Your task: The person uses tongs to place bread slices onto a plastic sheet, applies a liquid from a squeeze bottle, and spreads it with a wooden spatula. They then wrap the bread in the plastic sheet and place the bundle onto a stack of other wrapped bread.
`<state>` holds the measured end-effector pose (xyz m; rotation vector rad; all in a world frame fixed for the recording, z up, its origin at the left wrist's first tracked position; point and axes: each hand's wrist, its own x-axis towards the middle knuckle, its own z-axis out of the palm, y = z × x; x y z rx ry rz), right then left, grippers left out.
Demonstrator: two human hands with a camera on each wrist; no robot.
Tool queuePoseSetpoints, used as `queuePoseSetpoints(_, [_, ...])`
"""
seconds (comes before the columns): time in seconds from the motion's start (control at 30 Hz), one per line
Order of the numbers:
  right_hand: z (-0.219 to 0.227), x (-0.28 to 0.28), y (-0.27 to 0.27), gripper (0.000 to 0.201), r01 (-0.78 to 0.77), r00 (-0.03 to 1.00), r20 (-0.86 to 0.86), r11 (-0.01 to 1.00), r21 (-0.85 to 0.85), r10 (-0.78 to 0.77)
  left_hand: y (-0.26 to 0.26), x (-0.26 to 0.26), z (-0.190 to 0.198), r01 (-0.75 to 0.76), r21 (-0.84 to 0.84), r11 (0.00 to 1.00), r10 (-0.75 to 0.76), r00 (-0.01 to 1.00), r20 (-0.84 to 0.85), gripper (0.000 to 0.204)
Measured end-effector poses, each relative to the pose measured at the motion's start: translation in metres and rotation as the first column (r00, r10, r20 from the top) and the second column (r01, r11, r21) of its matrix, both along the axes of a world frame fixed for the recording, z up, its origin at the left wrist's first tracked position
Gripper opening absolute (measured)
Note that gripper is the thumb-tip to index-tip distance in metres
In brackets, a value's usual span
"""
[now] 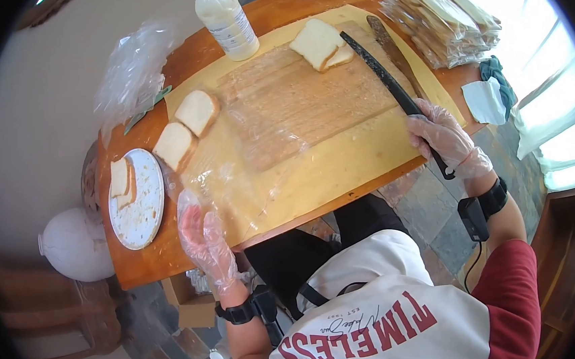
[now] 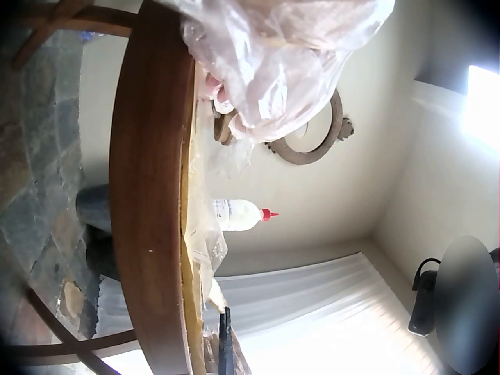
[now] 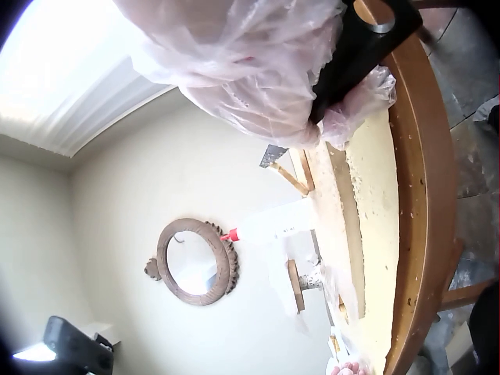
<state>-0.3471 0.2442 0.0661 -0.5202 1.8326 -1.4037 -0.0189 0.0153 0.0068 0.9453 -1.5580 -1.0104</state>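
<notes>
In a clear plastic glove, my right hand [image 1: 441, 137] grips the handle of a long black knife [image 1: 388, 80]. Its smudged blade angles up and left over the wooden cutting board [image 1: 261, 107], its tip beside two stacked slices of white bread [image 1: 317, 41]. The right wrist view shows the gloved fingers wrapped round the black handle [image 3: 363, 55], which has a hole in its end. My left hand [image 1: 206, 243], gloved too, is at the front left table edge with fingers loosely bent and nothing in them. Clear plastic film [image 1: 234, 184] lies on the yellow sheet just beyond it.
Two bread slices [image 1: 186, 130] lie left of the board. A white plate [image 1: 139, 221] holds crumbs and cut bread pieces. A red-capped bottle [image 1: 228, 25] stands behind; a brown-stained blade [image 1: 392, 50] lies right of the board. Bagged bread [image 1: 451, 21] sits at the back right.
</notes>
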Motion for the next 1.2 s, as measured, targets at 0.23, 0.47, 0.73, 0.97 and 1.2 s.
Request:
queuePoseSetpoints(0.23, [0.007,-0.008,0.018,0.014,0.021,0.998,-0.069,0.994,0.106,-0.013,-0.001,0.003,-0.003,0.005,0.010,1.000,-0.005,1.000,0.016,0.039])
queuePoseSetpoints(0.47, [0.026,-0.036,-0.010,0.027,-0.077,0.066,-0.995,0.995,0.069,0.074,-0.001,0.000,-0.003,-0.013,0.029,0.999,0.014,1.000,-0.004,0.038])
queuePoseSetpoints(0.73, [0.075,-0.064,-0.106,0.014,-0.042,-0.524,-0.826,0.963,0.267,0.206,0.000,0.000,-0.001,-0.028,-0.023,0.999,0.029,0.998,0.056,0.036])
queuePoseSetpoints(0.97, [0.076,-0.072,-0.122,0.013,0.040,-0.538,-0.798,0.954,0.296,0.270,0.001,0.000,0.000,-0.052,-0.015,0.999,0.052,0.998,0.046,0.035])
queuePoseSetpoints(1.2, [0.082,-0.083,-0.115,0.013,0.071,-0.523,-0.797,0.947,0.314,0.303,0.000,0.002,-0.002,-0.033,0.026,0.999,0.031,0.999,0.042,0.036])
